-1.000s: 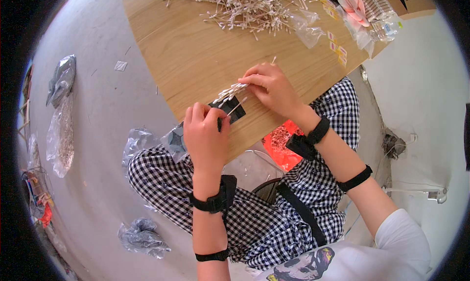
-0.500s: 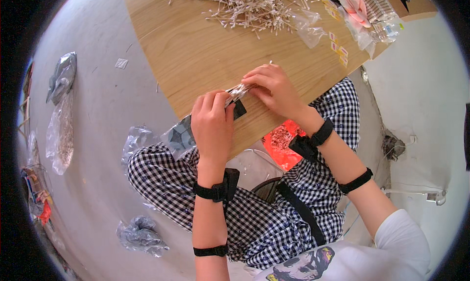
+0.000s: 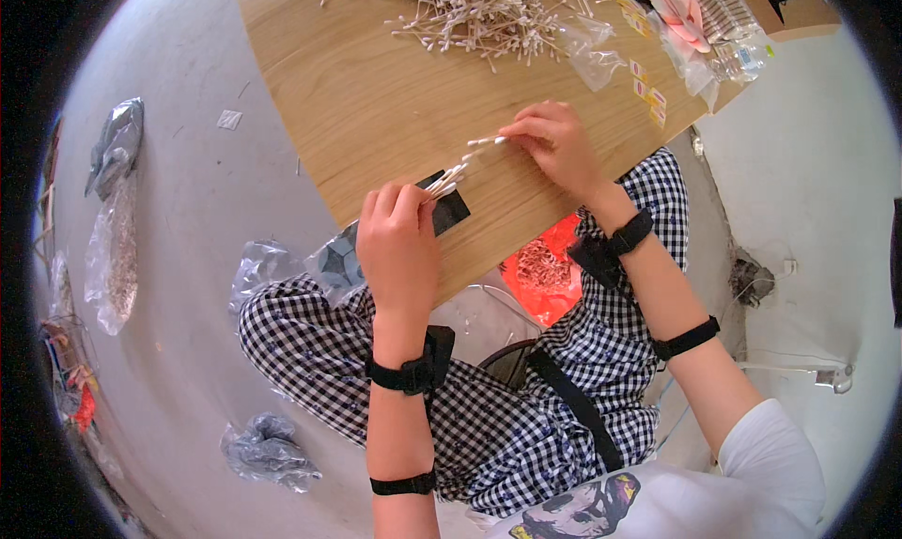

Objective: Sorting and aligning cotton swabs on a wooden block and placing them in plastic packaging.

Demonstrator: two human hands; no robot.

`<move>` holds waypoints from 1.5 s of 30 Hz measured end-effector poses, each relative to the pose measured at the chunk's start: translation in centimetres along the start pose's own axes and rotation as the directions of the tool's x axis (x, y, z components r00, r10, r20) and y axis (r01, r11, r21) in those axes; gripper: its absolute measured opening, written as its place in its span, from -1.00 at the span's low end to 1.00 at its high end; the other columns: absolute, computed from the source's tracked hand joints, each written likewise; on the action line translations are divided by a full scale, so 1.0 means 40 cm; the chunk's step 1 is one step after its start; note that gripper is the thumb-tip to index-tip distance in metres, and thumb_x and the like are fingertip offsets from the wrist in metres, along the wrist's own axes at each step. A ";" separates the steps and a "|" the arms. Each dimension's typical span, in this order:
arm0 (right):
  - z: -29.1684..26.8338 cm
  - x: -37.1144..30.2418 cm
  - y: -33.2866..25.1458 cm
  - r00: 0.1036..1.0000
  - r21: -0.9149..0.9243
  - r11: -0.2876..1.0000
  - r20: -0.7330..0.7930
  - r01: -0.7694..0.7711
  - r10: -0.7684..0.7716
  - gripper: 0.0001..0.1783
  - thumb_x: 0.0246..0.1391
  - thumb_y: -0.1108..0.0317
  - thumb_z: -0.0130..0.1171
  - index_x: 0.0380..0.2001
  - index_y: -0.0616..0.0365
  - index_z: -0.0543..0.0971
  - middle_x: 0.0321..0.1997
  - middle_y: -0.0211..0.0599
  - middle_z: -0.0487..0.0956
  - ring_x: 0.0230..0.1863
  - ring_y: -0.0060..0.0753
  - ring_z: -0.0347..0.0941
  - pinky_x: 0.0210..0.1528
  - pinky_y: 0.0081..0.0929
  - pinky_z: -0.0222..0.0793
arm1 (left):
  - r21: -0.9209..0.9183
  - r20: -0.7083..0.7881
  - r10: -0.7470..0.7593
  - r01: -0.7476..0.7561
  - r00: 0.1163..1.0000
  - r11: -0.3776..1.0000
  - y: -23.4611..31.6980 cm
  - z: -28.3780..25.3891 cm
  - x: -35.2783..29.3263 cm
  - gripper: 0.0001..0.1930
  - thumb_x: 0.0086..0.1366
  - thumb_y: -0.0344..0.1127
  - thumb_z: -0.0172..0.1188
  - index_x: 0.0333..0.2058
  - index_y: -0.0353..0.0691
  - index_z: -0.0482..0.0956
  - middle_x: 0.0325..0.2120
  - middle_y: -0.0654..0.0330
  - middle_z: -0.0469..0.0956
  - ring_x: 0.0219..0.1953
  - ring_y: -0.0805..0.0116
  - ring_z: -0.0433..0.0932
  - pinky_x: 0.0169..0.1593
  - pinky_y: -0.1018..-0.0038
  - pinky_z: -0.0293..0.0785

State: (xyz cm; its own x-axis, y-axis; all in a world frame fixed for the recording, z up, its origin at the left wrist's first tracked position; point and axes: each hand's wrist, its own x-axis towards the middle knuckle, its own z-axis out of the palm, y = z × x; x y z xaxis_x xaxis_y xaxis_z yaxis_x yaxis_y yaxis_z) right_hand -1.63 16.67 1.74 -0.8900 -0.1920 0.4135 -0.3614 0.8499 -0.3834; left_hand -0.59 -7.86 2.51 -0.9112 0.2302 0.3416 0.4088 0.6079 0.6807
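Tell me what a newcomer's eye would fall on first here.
Probably the big heap of cotton swabs at the far side of the wooden table, then the bright red bag below its near edge. At that edge, the left hand holds a small bunch of swabs; the right hand pinches other swabs farther right.

Makeshift workroom, plain grey floor [image 3: 197,219], wooden table [image 3: 329,97] (cotton swabs [image 3: 493,17] heaped on it), plastic bags [image 3: 268,453]
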 end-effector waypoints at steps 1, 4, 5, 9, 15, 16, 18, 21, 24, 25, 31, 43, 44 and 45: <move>-0.001 0.004 0.005 1.000 -0.007 1.000 -0.009 -0.017 0.017 -0.80 -0.08 0.49 0.26 -0.32 0.01 0.68 -0.24 -0.38 0.58 -0.14 -0.28 0.43 -0.02 -0.35 0.30 | 0.010 0.013 -0.008 0.008 1.000 1.000 0.001 -0.003 -0.004 -0.93 0.10 -0.46 0.24 -0.44 -0.26 0.53 -0.44 0.11 0.51 -0.30 0.09 0.48 -0.21 0.28 0.43; 0.007 0.023 0.002 0.993 -0.005 0.993 0.004 -0.116 0.116 -0.80 -0.07 0.49 0.26 -0.32 0.00 0.68 -0.26 -0.37 0.58 -0.15 -0.26 0.44 0.01 -0.33 0.29 | -0.006 0.018 0.003 -0.002 1.000 1.000 0.000 0.013 -0.019 -0.92 0.08 -0.46 0.26 -0.44 -0.26 0.53 -0.44 0.12 0.52 -0.28 0.10 0.48 -0.19 0.28 0.43; 0.016 0.033 -0.011 0.993 -0.001 0.993 0.002 -0.116 0.116 -0.80 -0.07 0.49 0.26 -0.32 0.00 0.68 -0.26 -0.37 0.58 -0.15 -0.26 0.44 0.01 -0.33 0.29 | -0.030 0.008 0.022 -0.022 1.000 0.999 0.002 0.017 -0.023 -0.91 0.07 -0.46 0.26 -0.45 -0.26 0.53 -0.43 0.14 0.52 -0.28 0.11 0.48 -0.18 0.28 0.43; 0.072 0.053 -0.099 0.993 0.103 0.992 0.082 0.075 -0.083 -0.82 -0.06 0.46 0.22 -0.33 0.01 0.67 -0.26 -0.37 0.58 -0.15 -0.24 0.45 0.03 -0.29 0.28 | 0.020 -0.034 0.082 -0.081 0.996 0.996 0.014 0.035 -0.022 -0.88 0.05 -0.44 0.29 -0.41 -0.23 0.54 -0.33 0.14 0.53 -0.20 0.13 0.47 -0.10 0.25 0.41; 0.051 0.022 -0.128 0.997 0.203 0.977 0.036 0.057 -0.066 -0.67 -0.09 0.50 0.14 -0.19 0.00 0.64 -0.14 -0.31 0.59 -0.04 -0.17 0.45 0.06 -0.23 0.27 | 0.266 -0.026 0.079 -0.069 0.997 0.962 0.029 0.028 -0.024 -0.53 0.07 -0.40 0.29 0.01 -0.20 0.47 0.10 0.09 0.39 0.19 0.10 0.31 0.23 0.20 0.24; 0.039 0.019 -0.113 0.999 0.184 0.982 -0.002 0.040 -0.041 -0.65 -0.09 0.50 0.14 -0.16 0.00 0.62 -0.10 -0.30 0.58 -0.02 -0.17 0.44 0.08 -0.23 0.27 | 0.309 0.034 0.082 -0.089 0.996 0.947 0.030 0.036 -0.028 -0.47 0.12 -0.36 0.26 0.10 -0.25 0.38 0.17 0.07 0.33 0.25 0.08 0.23 0.29 0.19 0.14; 0.030 0.020 -0.097 0.999 0.170 0.985 -0.049 0.016 -0.008 -0.63 -0.09 0.50 0.13 -0.14 -0.01 0.61 -0.06 -0.29 0.57 0.00 -0.17 0.43 0.11 -0.22 0.26 | 0.356 0.102 0.090 -0.120 0.991 0.927 0.035 0.054 -0.038 -0.40 0.17 -0.32 0.22 0.18 -0.30 0.29 0.23 0.05 0.27 0.32 0.06 0.15 0.35 0.18 0.05; 0.024 0.018 -0.088 0.994 0.103 0.990 -0.062 0.094 -0.088 -0.61 -0.08 0.51 0.10 -0.12 -0.04 0.61 0.01 -0.28 0.54 0.02 -0.17 0.43 0.15 -0.23 0.26 | 0.455 0.240 0.030 -0.140 0.970 0.879 0.056 0.081 -0.055 -0.30 0.32 -0.07 0.05 0.26 -0.46 0.12 0.30 -0.10 0.11 0.40 0.05 -0.02 0.41 0.09 -0.20; 0.050 0.022 -0.091 0.987 -0.010 0.986 -0.005 0.164 -0.164 -0.64 -0.01 0.52 0.09 -0.10 0.04 0.60 0.05 -0.34 0.53 0.10 -0.24 0.40 0.15 -0.25 0.28 | 0.443 0.219 0.038 -0.134 0.975 0.887 0.057 0.097 -0.065 -0.24 0.32 0.03 0.02 0.27 -0.46 0.08 0.32 -0.14 0.06 0.41 0.03 -0.06 0.41 0.09 -0.21; 0.059 0.026 -0.097 0.995 0.016 0.995 0.025 0.100 -0.101 -0.69 -0.01 0.49 0.12 -0.13 0.06 0.60 0.02 -0.35 0.54 0.08 -0.23 0.41 0.13 -0.26 0.30 | 0.451 0.230 0.045 -0.147 0.972 0.880 0.056 0.092 -0.066 -0.24 0.32 0.03 0.02 0.27 -0.46 0.08 0.32 -0.14 0.06 0.41 0.03 -0.06 0.41 0.09 -0.21; 0.093 0.032 -0.092 0.995 0.139 0.985 -0.001 0.101 -0.102 -0.78 -0.03 0.44 0.13 -0.26 0.16 0.59 -0.11 -0.29 0.58 0.02 -0.18 0.44 0.09 -0.28 0.33 | 0.459 0.332 0.027 -0.187 0.943 0.869 0.065 0.086 -0.077 -0.14 0.32 0.11 0.00 0.31 -0.48 -0.07 0.36 -0.14 -0.08 0.42 0.01 -0.16 0.41 0.11 -0.25; 0.018 -0.022 -0.130 0.957 0.603 0.774 -0.055 -0.195 0.284 -0.44 0.06 0.48 0.03 0.17 0.11 0.26 -0.14 -0.14 0.60 -0.12 -0.03 0.52 0.00 -0.18 0.37 | 0.463 0.267 0.017 -0.144 0.964 0.875 0.070 0.082 -0.092 -0.09 0.32 0.13 0.00 0.33 -0.48 -0.18 0.37 -0.20 -0.17 0.43 -0.06 -0.24 0.41 0.07 -0.31; -0.001 -0.030 -0.128 0.920 0.610 0.726 0.012 -0.317 0.392 -0.46 0.08 0.47 0.02 0.17 0.11 0.26 -0.13 -0.15 0.59 -0.13 -0.03 0.52 -0.04 -0.18 0.40 | 0.507 0.323 -0.004 -0.169 0.947 0.845 0.073 0.081 -0.093 -0.08 0.31 0.14 0.01 0.32 -0.50 -0.15 0.36 -0.21 -0.15 0.43 -0.07 -0.24 0.41 0.08 -0.30; -0.005 -0.042 -0.120 0.917 0.621 0.717 0.010 -0.318 0.398 -0.46 0.08 0.47 0.02 0.17 0.11 0.26 -0.13 -0.15 0.59 -0.13 -0.03 0.52 -0.04 -0.18 0.40 | 0.548 0.377 -0.029 -0.198 0.926 0.813 0.079 0.075 -0.091 -0.07 0.30 0.15 0.01 0.31 -0.53 -0.12 0.36 -0.23 -0.14 0.43 -0.09 -0.23 0.41 0.08 -0.30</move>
State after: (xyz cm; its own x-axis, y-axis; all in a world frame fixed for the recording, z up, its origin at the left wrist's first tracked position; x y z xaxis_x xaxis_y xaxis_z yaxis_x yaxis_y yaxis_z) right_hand 1.65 13.02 3.05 -0.9632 0.1568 0.2185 -0.1489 0.3657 -0.9188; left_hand 3.88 -4.50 1.46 -0.8744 0.4823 0.0523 0.4848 0.8647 0.1309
